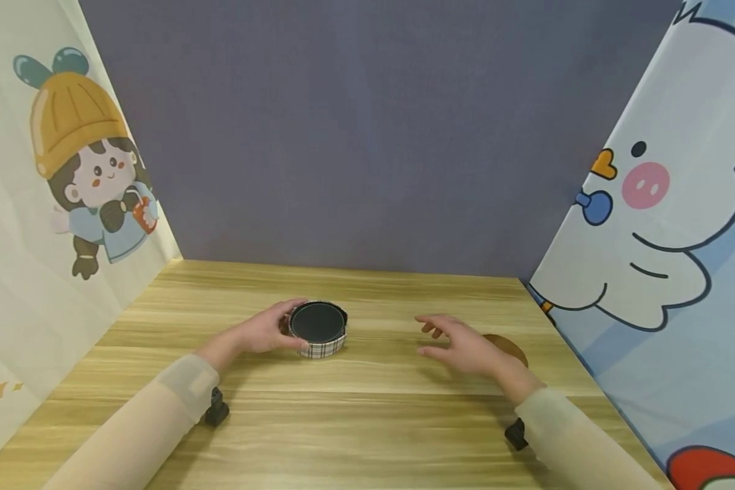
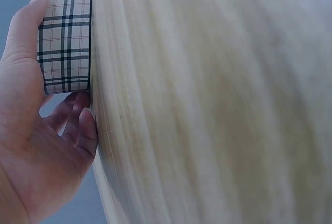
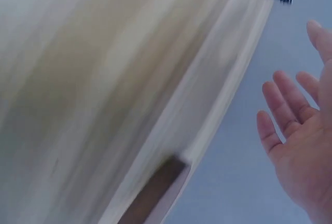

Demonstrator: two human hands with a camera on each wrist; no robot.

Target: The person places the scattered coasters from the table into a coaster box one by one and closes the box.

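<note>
A low round box (image 1: 317, 323) with a black top and a plaid side sits on the wooden table, left of centre. My left hand (image 1: 272, 328) holds it from its left side, thumb along the near wall and fingers round towards the back. In the left wrist view the thumb lies on the plaid wall (image 2: 65, 37), while other fingers curl low beside the table. My right hand (image 1: 459, 344) is held over the table to the right of the box, fingers spread and loosely bent, with nothing in them. Partly hidden behind its wrist lies a brown round object (image 1: 510, 348).
The wood-grain table (image 1: 355, 422) ends at a dark grey backdrop (image 1: 343, 136). A white curtain with a cartoon child (image 1: 101, 163) stands along the left side, and a blue curtain with a white cartoon figure (image 1: 680, 143) along the right.
</note>
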